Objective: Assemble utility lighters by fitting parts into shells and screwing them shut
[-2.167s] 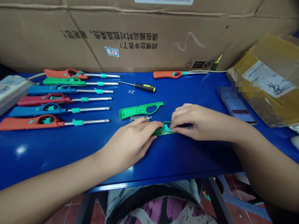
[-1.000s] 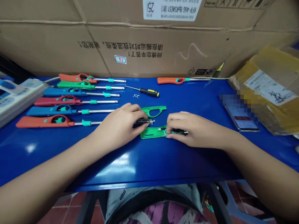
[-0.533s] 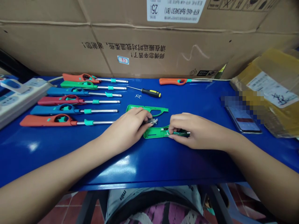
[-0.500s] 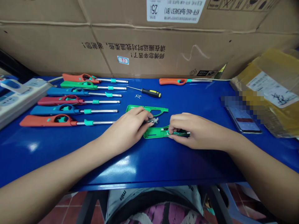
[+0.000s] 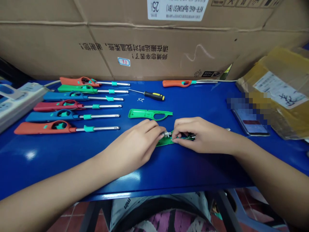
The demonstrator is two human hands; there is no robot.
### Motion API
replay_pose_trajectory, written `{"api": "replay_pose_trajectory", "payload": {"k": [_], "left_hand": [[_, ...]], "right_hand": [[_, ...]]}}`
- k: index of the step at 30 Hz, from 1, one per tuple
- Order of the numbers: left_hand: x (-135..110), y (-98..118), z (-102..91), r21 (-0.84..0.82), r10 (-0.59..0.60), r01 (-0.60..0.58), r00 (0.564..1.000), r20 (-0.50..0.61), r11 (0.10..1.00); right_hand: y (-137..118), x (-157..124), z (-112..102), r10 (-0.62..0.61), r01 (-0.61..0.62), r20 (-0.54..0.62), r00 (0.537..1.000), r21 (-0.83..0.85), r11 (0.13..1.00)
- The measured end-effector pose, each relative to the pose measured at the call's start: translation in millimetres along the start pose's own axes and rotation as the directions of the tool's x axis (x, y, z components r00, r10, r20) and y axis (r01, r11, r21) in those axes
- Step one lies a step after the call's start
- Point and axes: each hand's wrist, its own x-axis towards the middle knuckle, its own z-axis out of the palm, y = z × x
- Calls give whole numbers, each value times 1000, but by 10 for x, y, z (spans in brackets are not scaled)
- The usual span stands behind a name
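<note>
A green lighter half-shell (image 5: 166, 142) lies open on the blue table (image 5: 169, 167), mostly covered by both hands. My left hand (image 5: 135, 146) rests over its left end, fingers pinched on a small clear inner part (image 5: 166, 133) held at the shell. My right hand (image 5: 195, 133) presses on the shell's right end, fingers closed over it and its dark nozzle part. The other green half-shell (image 5: 149, 114) lies free just behind the hands.
Several long-nosed lighters (image 5: 72, 114) lie in a row at the left. A screwdriver (image 5: 151, 94) and an orange lighter (image 5: 185, 83) lie farther back. A phone (image 5: 249, 121) and a taped parcel (image 5: 280, 90) sit at the right, a power strip (image 5: 14, 101) at the left, cardboard boxes (image 5: 145, 42) behind.
My left hand picked up the clear inner part from behind the shell and brought it down onto the shell. My right hand stayed on the shell's right end.
</note>
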Motion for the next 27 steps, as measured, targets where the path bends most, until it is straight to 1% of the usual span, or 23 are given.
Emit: {"api": "replay_pose_trajectory", "payload": {"k": [2, 5, 14, 27], "left_hand": [[-4, 27, 2, 11, 14, -14, 999, 33, 1000], [-10, 41, 3, 27, 14, -15, 999, 51, 1000], [-10, 7, 34, 23, 18, -19, 999, 48, 1000], [-6, -18, 85, -30, 27, -27, 1000, 14, 999]], "right_hand": [[8, -3, -3, 3, -3, 10, 1000, -1, 1000], [15, -17, -17, 11, -11, 25, 1000, -8, 1000], [-19, -21, -95, 58, -57, 25, 998, -32, 998], [42, -3, -28, -7, 7, -9, 1000, 11, 1000]]}}
